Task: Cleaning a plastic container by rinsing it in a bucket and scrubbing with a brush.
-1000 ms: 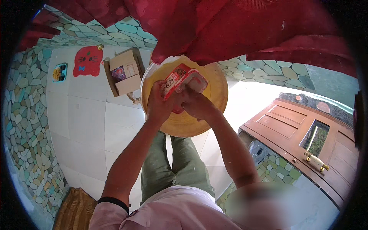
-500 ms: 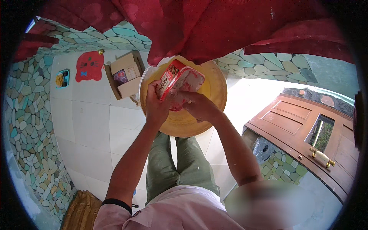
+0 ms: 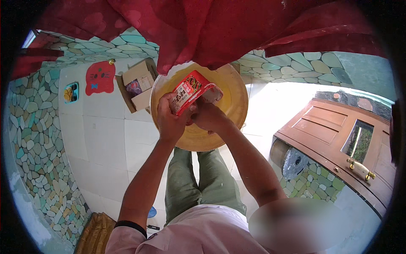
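left hand [image 3: 170, 120]: clamped on red container [image 3: 190, 90]. right hand [image 3: 211, 117]: at container opening; cannot tell finger closure. container open; pale residue [image 3: 217, 92] left inside, above right hand.

From the wearer's head, a wide fisheye camera faces steeply downward. The shirt [image 3: 190, 233] is close beneath it at the lower edge, the left hand [image 3: 171, 120] and right hand [image 3: 210, 117] near centre, the floor [image 3: 105, 146] farther below; straight edges, like the door's [image 3: 315, 131], bend toward the dark rim.
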